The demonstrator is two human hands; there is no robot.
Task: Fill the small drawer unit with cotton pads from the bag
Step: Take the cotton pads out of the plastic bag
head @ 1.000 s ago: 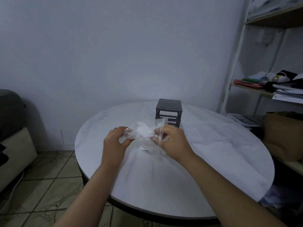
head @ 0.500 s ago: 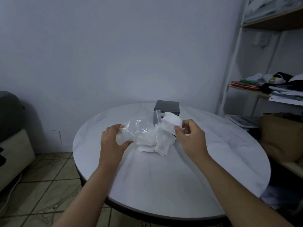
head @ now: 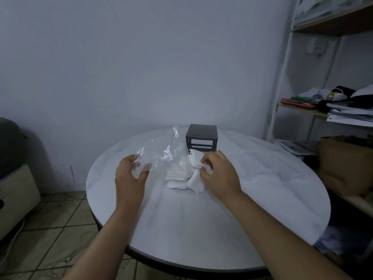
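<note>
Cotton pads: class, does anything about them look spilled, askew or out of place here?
Yes. The cotton pads lie in a loose, crooked heap on the table, before the drawer unit, mostly outside the bag that the left hand holds up. The right hand pinches some. None shows inside the unit.
</note>
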